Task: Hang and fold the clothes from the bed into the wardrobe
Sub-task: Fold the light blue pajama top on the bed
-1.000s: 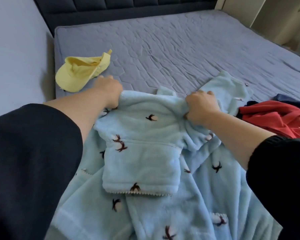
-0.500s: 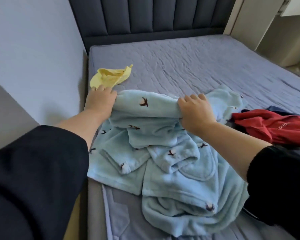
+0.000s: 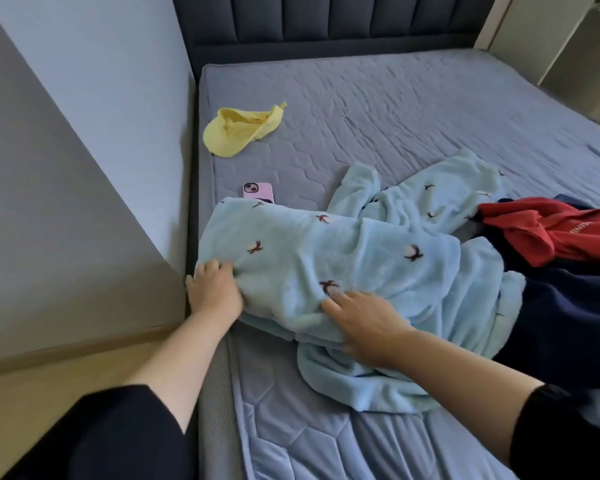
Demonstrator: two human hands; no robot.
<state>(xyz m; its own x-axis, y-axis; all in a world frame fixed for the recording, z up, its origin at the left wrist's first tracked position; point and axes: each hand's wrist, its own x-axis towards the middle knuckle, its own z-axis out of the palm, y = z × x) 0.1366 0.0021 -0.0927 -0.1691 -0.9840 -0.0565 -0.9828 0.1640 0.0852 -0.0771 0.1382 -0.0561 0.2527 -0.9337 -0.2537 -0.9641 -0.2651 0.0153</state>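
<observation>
Fleece fold [image 3: 326,258] lies long axis L-R, mid frame. Left hand [image 3: 215,292] at its left end, grip unclear; right hand [image 3: 368,323] presses flat at centre front

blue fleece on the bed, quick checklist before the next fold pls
1. left edge held: cannot tell; the left hand touches the blue fleece there.
2. top pressed: ok, the right hand lies flat on it.
3. fabric smooth: not ok, bunched below the right hand.
4. phone clear: not ok, its near end is under the fleece edge.
5. yellow cap clear: ok, apart on the mattress.
</observation>
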